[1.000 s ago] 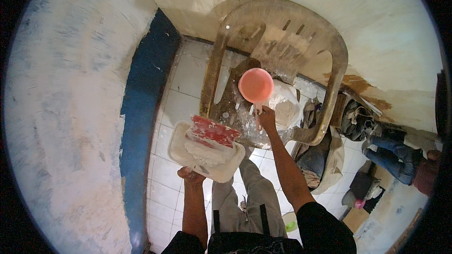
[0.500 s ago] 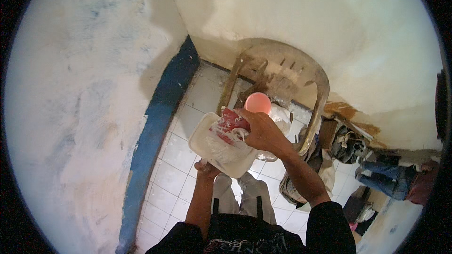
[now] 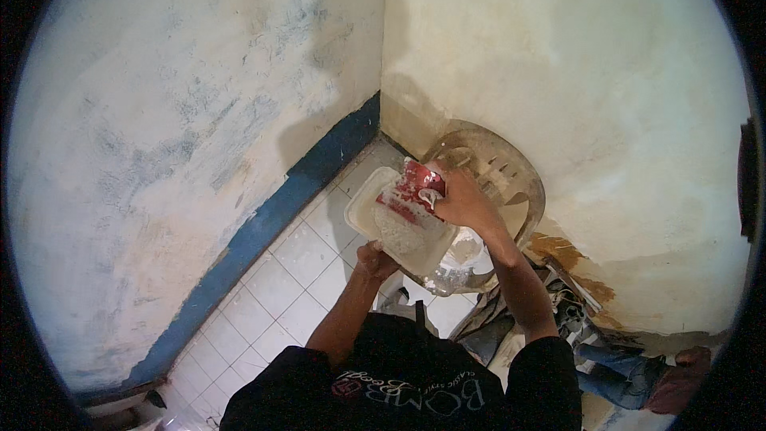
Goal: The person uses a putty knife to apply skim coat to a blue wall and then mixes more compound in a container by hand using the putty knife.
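Note:
My left hand (image 3: 373, 261) grips the near-left edge of a shallow, off-white plastic tub (image 3: 364, 211), partly reaching underneath it. White paste (image 3: 399, 233) lies in the tub and clings to its inside. My right hand (image 3: 467, 201) is closed around a red, flat scraper (image 3: 423, 179) smeared with the same paste. The scraper is over the far right part of the tub, with its lower edge at the paste. The fingers under the tub are hidden.
A stained plastic chair (image 3: 528, 172) stands in the corner behind my right hand, with clear plastic (image 3: 459, 271) on its seat. Patchy walls meet ahead; a blue band (image 3: 271, 215) runs above white floor tiles (image 3: 275, 295). Bags and clutter (image 3: 487, 327) lie right, near another person's jeans (image 3: 610, 375).
The view has swung left, so the wall corner and chair appear farther right and lower. The scraper is tilted more upright over the tub. The pink cup on the chair no longer shows.

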`<state>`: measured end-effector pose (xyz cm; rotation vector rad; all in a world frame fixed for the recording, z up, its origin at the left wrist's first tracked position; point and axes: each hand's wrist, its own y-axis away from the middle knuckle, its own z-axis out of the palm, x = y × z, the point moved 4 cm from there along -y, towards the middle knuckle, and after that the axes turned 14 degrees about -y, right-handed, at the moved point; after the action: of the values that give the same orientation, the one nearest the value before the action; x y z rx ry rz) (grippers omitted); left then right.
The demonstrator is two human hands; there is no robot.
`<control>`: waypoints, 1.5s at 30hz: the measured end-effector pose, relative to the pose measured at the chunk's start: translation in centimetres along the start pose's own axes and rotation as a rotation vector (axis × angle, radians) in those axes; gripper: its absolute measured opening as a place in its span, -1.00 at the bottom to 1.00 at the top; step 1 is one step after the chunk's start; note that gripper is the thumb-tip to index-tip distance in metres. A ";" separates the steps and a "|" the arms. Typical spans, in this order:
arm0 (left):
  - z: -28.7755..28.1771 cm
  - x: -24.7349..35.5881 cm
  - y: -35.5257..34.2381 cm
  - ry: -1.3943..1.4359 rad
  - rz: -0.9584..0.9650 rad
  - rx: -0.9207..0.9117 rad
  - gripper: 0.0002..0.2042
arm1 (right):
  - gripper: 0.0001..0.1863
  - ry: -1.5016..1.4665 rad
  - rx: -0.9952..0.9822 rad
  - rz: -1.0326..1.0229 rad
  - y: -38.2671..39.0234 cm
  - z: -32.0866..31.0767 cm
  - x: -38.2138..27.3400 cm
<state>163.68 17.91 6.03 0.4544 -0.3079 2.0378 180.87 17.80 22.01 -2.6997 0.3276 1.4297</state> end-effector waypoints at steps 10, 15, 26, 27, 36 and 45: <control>4.6 2.1 0.3 0.021 0.052 -0.117 -0.26 | -0.49 0.242 0.096 -0.250 2.8 -1.4 -9.4; 3.9 1.2 -0.2 -0.027 0.067 -0.160 -0.31 | -0.49 0.325 0.049 -0.189 3.6 0.1 -9.9; 4.4 -0.2 0.4 0.069 -0.018 -0.152 -0.36 | -0.39 0.460 0.004 -0.154 4.5 -0.8 -10.4; 4.4 -0.5 0.6 0.074 -0.023 -0.149 -0.36 | -0.38 0.461 0.000 -0.139 4.7 -0.6 -10.5; 4.2 -1.0 1.5 -0.045 -0.060 0.016 -0.24 | -0.42 0.342 -0.068 -0.150 5.9 0.8 -8.8; 4.4 -0.5 1.4 -0.054 -0.058 -0.032 -0.23 | -0.45 0.254 -0.101 -0.205 7.6 0.7 -11.4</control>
<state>163.55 15.10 9.67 0.4939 -0.3559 1.9641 172.41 12.26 31.31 -2.8994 -0.0109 1.0800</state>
